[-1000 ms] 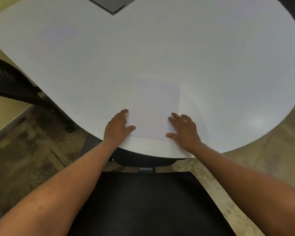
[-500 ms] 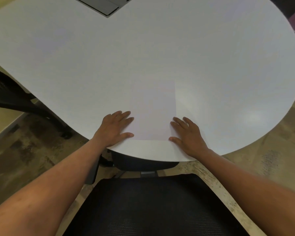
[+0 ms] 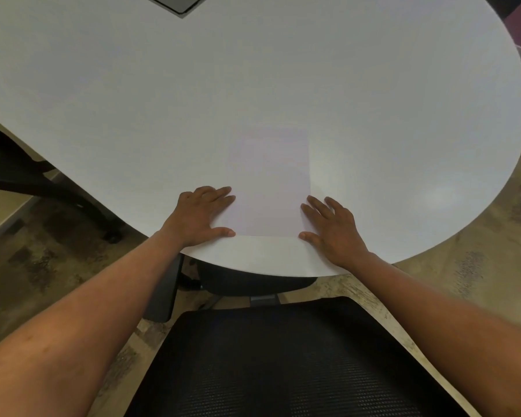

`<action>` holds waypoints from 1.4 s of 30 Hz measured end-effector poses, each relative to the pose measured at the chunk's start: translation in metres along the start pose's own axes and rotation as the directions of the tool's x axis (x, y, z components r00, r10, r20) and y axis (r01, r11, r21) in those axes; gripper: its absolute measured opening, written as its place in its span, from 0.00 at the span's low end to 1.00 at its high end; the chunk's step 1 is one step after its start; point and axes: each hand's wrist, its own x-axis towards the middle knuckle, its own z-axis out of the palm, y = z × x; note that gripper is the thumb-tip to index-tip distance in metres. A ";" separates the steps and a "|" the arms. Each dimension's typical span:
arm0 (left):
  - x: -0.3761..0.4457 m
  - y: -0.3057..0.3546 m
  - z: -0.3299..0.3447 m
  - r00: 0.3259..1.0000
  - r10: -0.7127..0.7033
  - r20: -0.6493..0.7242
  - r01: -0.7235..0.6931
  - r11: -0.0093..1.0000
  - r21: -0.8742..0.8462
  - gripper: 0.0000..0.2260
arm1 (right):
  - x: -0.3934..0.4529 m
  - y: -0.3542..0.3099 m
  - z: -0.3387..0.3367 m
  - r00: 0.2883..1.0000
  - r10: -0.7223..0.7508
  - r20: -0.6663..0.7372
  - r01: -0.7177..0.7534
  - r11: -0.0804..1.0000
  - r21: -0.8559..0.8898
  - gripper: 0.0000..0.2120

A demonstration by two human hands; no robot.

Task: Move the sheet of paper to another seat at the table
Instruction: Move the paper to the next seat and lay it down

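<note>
The sheet of paper [image 3: 269, 182], near the table [image 3: 373, 115] edge, is pinned flat by the open left hand [image 3: 200, 216] and right hand [image 3: 333, 225], nothing gripped; release seems next.

Both forearms extend forward, bare, converging toward the near edge of the table [image 3: 403, 130]. Left hand [image 3: 197, 216] lies palm down, fingers together and extended, thumb spread toward the right. Right hand [image 3: 333, 228] lies palm down, fingers slightly splayed, thumb pointing left. Neither hand grips anything; both rest flat.
</note>
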 end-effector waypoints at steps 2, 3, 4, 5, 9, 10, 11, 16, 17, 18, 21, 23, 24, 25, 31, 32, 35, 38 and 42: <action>0.000 -0.002 0.001 1.000 0.003 -0.009 -0.004 1.000 -0.007 0.43 | 0.001 0.000 0.001 1.000 0.005 -0.003 -0.004 1.000 0.004 0.35; 0.000 -0.003 0.001 1.000 0.005 -0.012 -0.005 1.000 -0.009 0.43 | 0.001 0.000 0.001 1.000 0.006 -0.004 -0.006 1.000 0.010 0.35; 0.000 -0.003 0.001 1.000 0.007 -0.014 -0.008 1.000 -0.008 0.43 | 0.001 0.000 0.001 1.000 0.007 -0.005 -0.007 1.000 0.015 0.36; 0.001 -0.004 0.001 1.000 0.010 -0.013 -0.010 1.000 -0.006 0.42 | 0.000 0.000 0.001 1.000 0.006 -0.004 -0.006 1.000 0.019 0.36; 0.002 -0.003 0.001 1.000 0.015 -0.015 -0.015 1.000 0.005 0.42 | -0.001 0.001 0.003 1.000 0.009 -0.001 -0.009 0.999 0.038 0.37; 0.002 -0.002 0.002 1.000 0.015 -0.017 -0.014 1.000 0.008 0.42 | -0.001 0.001 0.003 1.000 0.010 -0.003 -0.010 0.999 0.039 0.36; 0.002 -0.002 0.002 1.000 0.012 -0.019 -0.012 1.000 0.009 0.42 | -0.001 0.001 0.003 1.000 0.011 -0.006 -0.010 0.999 0.036 0.35; 0.004 0.000 0.002 1.000 0.005 -0.028 -0.004 1.000 0.007 0.43 | 0.000 0.002 0.002 1.000 0.004 -0.017 -0.004 0.999 0.032 0.36; 0.004 0.000 0.002 1.000 0.005 -0.023 -0.004 1.000 0.013 0.43 | 0.000 0.002 0.003 1.000 0.004 -0.018 -0.004 0.999 0.034 0.35; 0.004 0.000 0.002 1.000 0.005 -0.015 -0.005 1.000 0.018 0.43 | 0.000 0.002 0.004 1.000 0.006 -0.019 -0.005 0.999 0.037 0.35; 0.003 -0.002 0.000 1.000 0.007 0.006 -0.007 1.000 0.023 0.45 | 0.000 0.001 0.004 1.000 0.005 -0.024 -0.004 0.999 0.038 0.32; 0.004 -0.003 -0.001 1.000 0.011 0.018 -0.012 1.000 0.026 0.46 | 0.000 0.001 0.003 1.000 0.009 -0.019 -0.008 0.999 0.033 0.32; 0.004 -0.004 -0.001 1.000 0.015 0.020 -0.015 1.000 0.026 0.46 | 0.000 0.001 0.002 1.000 0.013 -0.012 -0.013 0.999 0.030 0.33; 0.003 -0.004 -0.001 1.000 0.016 0.021 -0.017 1.000 0.025 0.46 | 0.000 0.001 0.001 1.000 0.017 -0.006 -0.017 1.000 0.025 0.33; 0.003 -0.001 -0.003 1.000 0.010 0.011 -0.010 1.000 0.021 0.48 | 0.001 0.003 0.001 1.000 0.017 -0.001 -0.017 1.000 -0.012 0.37; 0.003 -0.001 -0.004 1.000 0.012 0.014 -0.012 1.000 0.022 0.48 | 0.001 0.003 0.001 1.000 0.018 -0.001 -0.018 1.000 -0.018 0.37; 0.005 -0.001 -0.006 1.000 0.013 0.027 -0.013 0.999 0.032 0.46 | 0.001 0.002 0.002 1.000 0.022 -0.009 -0.023 0.999 -0.024 0.37; 0.007 0.000 -0.009 0.999 0.010 0.040 -0.012 0.999 0.045 0.45 | 0.001 0.001 0.002 1.000 0.017 -0.015 -0.017 0.999 -0.028 0.35; 0.009 0.000 -0.013 0.998 0.018 0.059 -0.021 0.998 0.055 0.45 | 0.001 0.002 0.001 1.000 0.014 -0.006 -0.015 1.000 -0.025 0.34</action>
